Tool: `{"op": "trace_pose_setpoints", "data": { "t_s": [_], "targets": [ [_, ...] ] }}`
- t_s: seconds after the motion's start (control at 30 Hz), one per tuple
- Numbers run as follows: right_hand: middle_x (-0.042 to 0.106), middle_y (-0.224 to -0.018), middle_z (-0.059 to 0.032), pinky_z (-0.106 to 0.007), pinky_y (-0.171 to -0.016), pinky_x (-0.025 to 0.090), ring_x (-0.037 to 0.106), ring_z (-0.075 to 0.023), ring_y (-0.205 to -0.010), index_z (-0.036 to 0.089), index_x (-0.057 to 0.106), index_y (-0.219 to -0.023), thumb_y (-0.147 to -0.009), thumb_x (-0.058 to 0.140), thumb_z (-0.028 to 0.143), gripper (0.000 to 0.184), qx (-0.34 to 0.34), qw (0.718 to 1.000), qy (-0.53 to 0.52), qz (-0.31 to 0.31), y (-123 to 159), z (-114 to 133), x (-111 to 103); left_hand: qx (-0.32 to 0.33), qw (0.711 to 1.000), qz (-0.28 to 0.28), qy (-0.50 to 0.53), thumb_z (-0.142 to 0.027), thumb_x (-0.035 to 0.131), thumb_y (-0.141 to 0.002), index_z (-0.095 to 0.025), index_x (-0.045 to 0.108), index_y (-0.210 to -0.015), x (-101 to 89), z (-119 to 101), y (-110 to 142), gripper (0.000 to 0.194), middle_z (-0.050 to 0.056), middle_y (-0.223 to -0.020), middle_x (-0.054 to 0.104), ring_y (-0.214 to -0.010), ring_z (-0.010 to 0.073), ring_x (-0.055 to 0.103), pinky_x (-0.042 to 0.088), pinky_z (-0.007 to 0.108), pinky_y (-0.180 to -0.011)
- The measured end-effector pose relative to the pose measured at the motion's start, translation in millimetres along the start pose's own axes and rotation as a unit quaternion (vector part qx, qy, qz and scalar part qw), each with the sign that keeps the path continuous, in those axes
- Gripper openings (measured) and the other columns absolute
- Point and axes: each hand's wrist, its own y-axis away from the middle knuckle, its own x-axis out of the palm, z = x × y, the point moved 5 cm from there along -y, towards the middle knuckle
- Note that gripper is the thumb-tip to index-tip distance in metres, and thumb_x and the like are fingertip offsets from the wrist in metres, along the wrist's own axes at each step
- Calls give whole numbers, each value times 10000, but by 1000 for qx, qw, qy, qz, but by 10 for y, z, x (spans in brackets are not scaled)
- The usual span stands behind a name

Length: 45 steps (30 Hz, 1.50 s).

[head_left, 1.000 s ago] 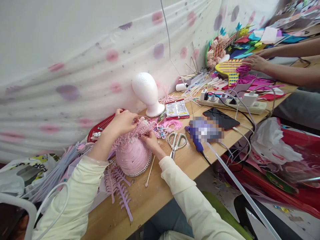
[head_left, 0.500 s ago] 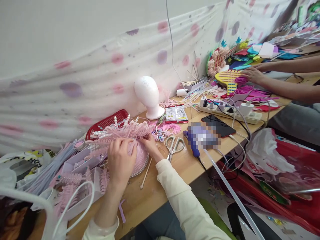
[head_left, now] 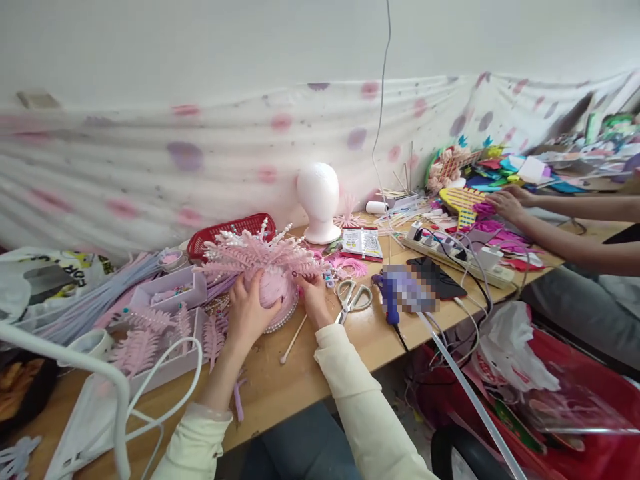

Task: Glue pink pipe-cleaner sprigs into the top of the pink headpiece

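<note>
A pink headpiece (head_left: 270, 293) has a smooth dome with a pearl-trimmed lower edge, fuzzy leaf-shaped sprays and upright beaded sticks. My left hand (head_left: 250, 310) grips its left side, thumb and fingers spread over the dome. On the right side, just under the sprays, my right hand (head_left: 316, 300) holds its edge; those fingertips are partly hidden. Scissors (head_left: 354, 300) lie just right of my right hand. Nearer me on the table is a thin stick (head_left: 294, 339) with a pale blob at its end.
A white foam head (head_left: 319, 197) stands behind, near a red basket (head_left: 197, 243). White trays (head_left: 173, 297) of pink sprays lie left. At right are a purple glue gun (head_left: 391, 307), a power strip (head_left: 493, 272) with cables, and another person's hands (head_left: 507, 203) holding a yellow piece.
The camera view has shifted, putting more wall in sight. My left hand has moved from the top sprays down onto the dome's left side. My right hand stays at the right edge.
</note>
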Motion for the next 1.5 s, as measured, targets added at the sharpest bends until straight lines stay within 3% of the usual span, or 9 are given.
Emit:
{"op": "trace_pose_setpoints", "data": {
  "t_s": [0.17,0.47,0.6,0.73,0.87,1.0,1.17,1.37,1.5],
  "targets": [
    [710,-814,-8,-330,-787,501,631,-187,-805,212,589,-810,-578,727,265,276,5,1000,24,-6,108,61,-22,-1,999,37,31,-382,722,-736,-150,488,-1391,16,135,-109,733,230,-1337,438,-1246,428,463,435,535,-1010],
    [561,-659,54,-276,-622,463,525,-137,-619,243,479,-704,-609,620,261,171,14,998,24,-50,129,116,-136,21,996,25,86,-337,712,-718,-192,505,-1345,73,227,-140,675,182,-1299,443,-1237,409,464,441,547,-1007],
    [538,-665,49,-296,-679,480,538,-154,-656,259,454,-698,-633,641,300,202,-11,998,8,-53,148,243,-172,23,991,25,132,-292,733,-663,-196,539,-1288,66,267,-188,662,151,-1286,455,-1233,383,486,425,529,-1048],
    [594,-716,39,-301,-754,478,566,-160,-723,249,528,-748,-667,682,321,189,-14,1000,16,-9,297,394,-135,23,986,44,157,-283,716,-673,-203,557,-1288,38,314,-183,640,132,-1285,464,-1256,362,486,427,504,-1061],
    [654,-749,10,-313,-772,486,590,-178,-750,221,629,-750,-646,758,331,199,13,994,42,105,424,489,51,27,982,63,175,-297,710,-687,-197,571,-1306,-26,322,-89,642,136,-1290,483,-1266,353,494,420,507,-1072],
    [689,-768,-4,-327,-804,490,615,-199,-797,214,675,-742,-672,786,412,237,34,981,68,181,333,543,232,41,973,53,219,-311,709,-707,-201,641,-1263,-172,323,-47,571,139,-1229,560,-1226,343,542,428,508,-1062],
    [719,-762,-9,-366,-838,507,642,-217,-800,218,720,-747,-601,845,510,349,43,973,85,209,92,529,373,-11,929,10,371,-271,596,-821,-205,728,-883,-231,444,-319,160,88,-956,720,-960,263,669,505,460,-953],
    [753,-784,-41,-414,-822,561,691,-236,-785,219,747,-760,-590,845,577,409,56,972,79,213,-67,469,474,-30,900,24,435,-212,650,-756,-180,624,-984,22,494,-612,232,63,-896,720,-845,211,690,573,388,-816],
    [758,-778,-47,-412,-787,590,716,-241,-778,214,736,-759,-616,837,561,389,73,974,65,206,-143,430,500,-20,894,56,445,-168,670,-705,-186,586,-949,67,468,-680,259,24,-837,678,-798,189,667,562,359,-774]
  ]
}}
